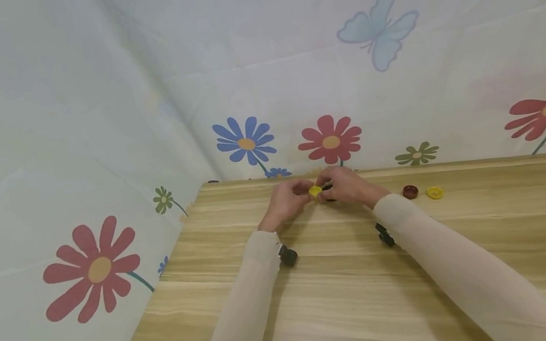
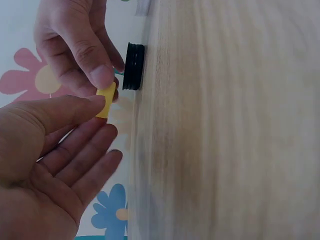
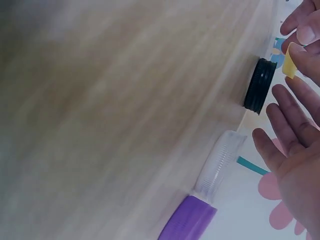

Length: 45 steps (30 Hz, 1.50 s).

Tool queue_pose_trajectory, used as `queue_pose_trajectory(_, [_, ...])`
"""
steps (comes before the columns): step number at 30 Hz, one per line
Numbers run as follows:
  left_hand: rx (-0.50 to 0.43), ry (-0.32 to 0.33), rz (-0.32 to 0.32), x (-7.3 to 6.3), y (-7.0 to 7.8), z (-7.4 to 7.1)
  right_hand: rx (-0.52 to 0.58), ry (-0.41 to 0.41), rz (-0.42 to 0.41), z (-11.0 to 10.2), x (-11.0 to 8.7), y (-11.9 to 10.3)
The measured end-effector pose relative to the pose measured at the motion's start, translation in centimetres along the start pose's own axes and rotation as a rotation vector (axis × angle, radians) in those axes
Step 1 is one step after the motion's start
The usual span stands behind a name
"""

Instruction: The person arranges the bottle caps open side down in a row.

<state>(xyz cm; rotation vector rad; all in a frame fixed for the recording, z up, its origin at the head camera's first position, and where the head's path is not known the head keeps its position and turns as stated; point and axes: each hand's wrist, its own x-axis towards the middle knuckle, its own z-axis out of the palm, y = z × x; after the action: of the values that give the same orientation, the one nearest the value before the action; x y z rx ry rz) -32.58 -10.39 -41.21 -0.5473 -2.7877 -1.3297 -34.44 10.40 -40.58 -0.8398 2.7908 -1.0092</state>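
Between the two hands, above the table's far edge, is a small thin yellow piece (image 1: 315, 190); its exact kind cannot be made out. My left hand (image 1: 287, 200) pinches one end, thumb on its face and the other fingers loosely spread below. From the opposite side my right hand (image 1: 344, 185) pinches it with thumb and forefinger. In the left wrist view the yellow piece (image 2: 105, 100) shows a reddish-brown lower end. A black ribbed cap (image 2: 133, 66) lies on the table just beside the right hand, partly hidden by it in the head view.
Right of the hands, a dark red cap (image 1: 410, 191) and a yellow cap (image 1: 434, 192) lie on the wood-grain table (image 1: 333, 306). The right wrist view shows a clear ribbed cap (image 3: 218, 162) touching a purple one (image 3: 189, 220). A flowered cloth (image 1: 263, 57) hangs behind the table.
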Motion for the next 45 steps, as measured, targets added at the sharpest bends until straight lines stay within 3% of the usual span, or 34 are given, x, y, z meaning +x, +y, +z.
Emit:
queue_pose_trajectory(15, [-0.050, 0.034, 0.063, -1.3, 0.3, -0.7, 0.061, 0.054, -0.006, -0.5, -1.5, -1.7])
queue_pose_trajectory(34, [0.026, 0.077, 0.209, -2.5, 1.7, -1.5, 0.268, 0.171, -0.031, -0.3, -4.2, -2.7])
queue_pose_trajectory(45, [0.023, 0.093, 0.218, -3.1, 2.2, -1.8, 0.333, 0.247, -0.055, 0.0, -5.4, -3.5])
